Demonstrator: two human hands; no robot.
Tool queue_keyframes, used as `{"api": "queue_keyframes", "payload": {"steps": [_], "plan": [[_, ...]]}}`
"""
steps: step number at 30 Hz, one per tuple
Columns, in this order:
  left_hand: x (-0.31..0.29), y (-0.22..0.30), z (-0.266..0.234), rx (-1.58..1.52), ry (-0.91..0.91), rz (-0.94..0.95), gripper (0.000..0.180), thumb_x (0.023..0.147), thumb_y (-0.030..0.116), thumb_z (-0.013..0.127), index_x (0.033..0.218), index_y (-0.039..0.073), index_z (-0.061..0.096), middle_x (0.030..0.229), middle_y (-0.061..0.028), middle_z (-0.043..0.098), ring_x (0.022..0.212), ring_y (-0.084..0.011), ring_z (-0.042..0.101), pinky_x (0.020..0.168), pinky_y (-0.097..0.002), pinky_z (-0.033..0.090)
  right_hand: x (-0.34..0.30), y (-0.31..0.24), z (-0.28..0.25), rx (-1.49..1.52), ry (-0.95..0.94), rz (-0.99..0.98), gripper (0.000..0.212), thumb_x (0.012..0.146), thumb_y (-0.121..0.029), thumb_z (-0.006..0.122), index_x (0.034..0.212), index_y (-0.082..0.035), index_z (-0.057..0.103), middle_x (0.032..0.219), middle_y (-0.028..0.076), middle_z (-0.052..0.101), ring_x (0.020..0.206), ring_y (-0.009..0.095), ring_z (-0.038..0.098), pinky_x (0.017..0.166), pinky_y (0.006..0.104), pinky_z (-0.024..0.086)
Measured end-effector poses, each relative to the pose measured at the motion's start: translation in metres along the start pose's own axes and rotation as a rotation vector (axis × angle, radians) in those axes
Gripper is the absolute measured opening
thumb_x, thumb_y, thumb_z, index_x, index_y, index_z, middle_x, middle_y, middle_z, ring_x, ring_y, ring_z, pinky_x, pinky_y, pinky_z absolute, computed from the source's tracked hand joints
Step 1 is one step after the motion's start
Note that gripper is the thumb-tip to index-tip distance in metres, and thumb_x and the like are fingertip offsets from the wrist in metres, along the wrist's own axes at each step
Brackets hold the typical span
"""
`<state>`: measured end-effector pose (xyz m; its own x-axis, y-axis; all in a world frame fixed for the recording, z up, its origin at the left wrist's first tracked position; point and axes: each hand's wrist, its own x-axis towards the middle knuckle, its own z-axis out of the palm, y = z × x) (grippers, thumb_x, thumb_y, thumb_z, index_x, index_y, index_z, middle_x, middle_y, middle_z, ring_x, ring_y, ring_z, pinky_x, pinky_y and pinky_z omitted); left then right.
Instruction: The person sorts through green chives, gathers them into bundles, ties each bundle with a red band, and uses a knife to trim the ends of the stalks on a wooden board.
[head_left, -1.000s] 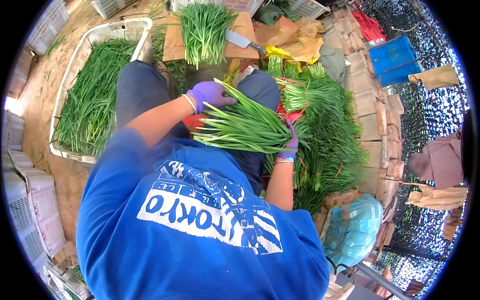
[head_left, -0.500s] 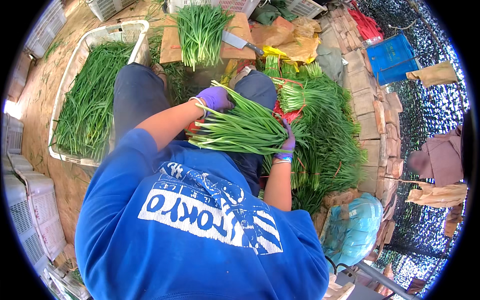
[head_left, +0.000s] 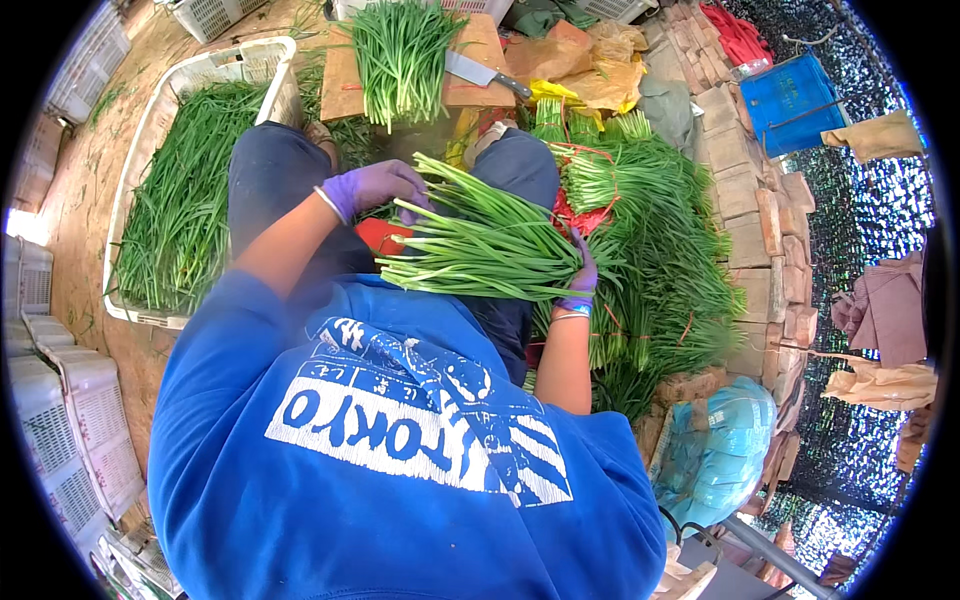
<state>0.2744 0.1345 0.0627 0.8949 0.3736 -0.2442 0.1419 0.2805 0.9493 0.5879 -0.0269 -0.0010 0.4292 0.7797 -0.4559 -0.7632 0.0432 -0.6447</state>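
A loose bunch of garlic chives [head_left: 490,245] lies across my lap, pale stem ends toward the left. My right hand [head_left: 582,272], in a purple glove, grips its leafy end. Beside the stem ends is my left hand [head_left: 375,190], also gloved in purple. Its fingers are bent but apart, close to the stems, and nothing shows in them. Tied bundles of chives [head_left: 660,240] are heaped to my right, several with red bands. Ahead, a wooden board [head_left: 478,90] carries another chive bunch [head_left: 403,60] and a knife [head_left: 486,74] with a dark handle.
At my left stands a white crate [head_left: 118,230] full of loose chives. More pale crates [head_left: 75,400] line the left edge. A brick wall [head_left: 742,230] runs along the right, with a blue crate [head_left: 790,100] beyond it. A blue plastic-wrapped bundle [head_left: 715,450] sits at the lower right.
My left hand has let go of the stem ends and drawn back to the left, its fingers parting. The right hand still holds the bunch, and the view has shifted slightly.
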Motion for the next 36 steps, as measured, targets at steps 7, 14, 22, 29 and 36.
{"api": "queue_keyframes", "payload": {"steps": [7, 14, 22, 29, 36], "plan": [[-0.024, 0.009, -0.019, -0.042, 0.320, 0.291, 0.027, 0.079, 0.021, 0.054, 0.076, -0.004, 0.064, 0.065, -0.0080, 0.061, 0.059, -0.0149, 0.057, 0.060, -0.0263, 0.047, 0.005, 0.002, -0.001, 0.013, -0.045, -0.020, 0.032, 0.081, -0.022, 0.050, 0.105, -0.002, 0.057, 0.093, 0.017, 0.060, 0.082, 0.030, 0.060, 0.073, 0.0403, 0.049], [0.042, 0.029, 0.036, 1.321, 0.191, 0.185, 0.028, 0.068, 0.028, 0.065, 0.088, 0.009, 0.061, 0.072, -0.0092, 0.060, 0.068, -0.0273, 0.059, 0.061, -0.0351, 0.046, -0.003, -0.006, 0.014, 0.025, -0.009, -0.027, 0.029, 0.082, -0.020, 0.047, 0.101, -0.001, 0.058, 0.090, 0.018, 0.062, 0.080, 0.030, 0.060, 0.074, 0.0404, 0.049], [0.071, 0.008, 0.046, 1.195, 0.080, 0.279, 0.027, 0.067, 0.022, 0.065, 0.088, 0.006, 0.061, 0.074, -0.0107, 0.059, 0.070, -0.0276, 0.058, 0.063, -0.0352, 0.045, -0.002, -0.003, -0.001, 0.006, -0.017, -0.043, 0.035, 0.085, -0.020, 0.042, 0.112, -0.002, 0.051, 0.102, 0.018, 0.057, 0.092, 0.030, 0.057, 0.080, 0.0408, 0.047], [0.069, -0.002, 0.030, 0.734, 0.150, -0.005, 0.029, 0.075, 0.026, 0.063, 0.092, 0.004, 0.060, 0.078, -0.0112, 0.060, 0.072, -0.0240, 0.058, 0.066, -0.0325, 0.045, -0.007, -0.002, 0.013, -0.084, -0.006, -0.092, 0.034, 0.086, -0.021, 0.042, 0.111, -0.001, 0.052, 0.098, 0.018, 0.059, 0.087, 0.029, 0.059, 0.077, 0.0395, 0.048], [0.070, -0.004, 0.041, 1.229, 0.273, 0.463, 0.015, 0.068, 0.019, 0.059, 0.075, 0.005, 0.059, 0.067, -0.0127, 0.055, 0.068, -0.0310, 0.055, 0.063, -0.0402, 0.044, -0.010, -0.005, 0.014, -0.070, -0.067, -0.047, 0.036, 0.085, -0.023, 0.043, 0.112, -0.002, 0.052, 0.099, 0.017, 0.059, 0.088, 0.029, 0.058, 0.078, 0.0390, 0.047]]}}
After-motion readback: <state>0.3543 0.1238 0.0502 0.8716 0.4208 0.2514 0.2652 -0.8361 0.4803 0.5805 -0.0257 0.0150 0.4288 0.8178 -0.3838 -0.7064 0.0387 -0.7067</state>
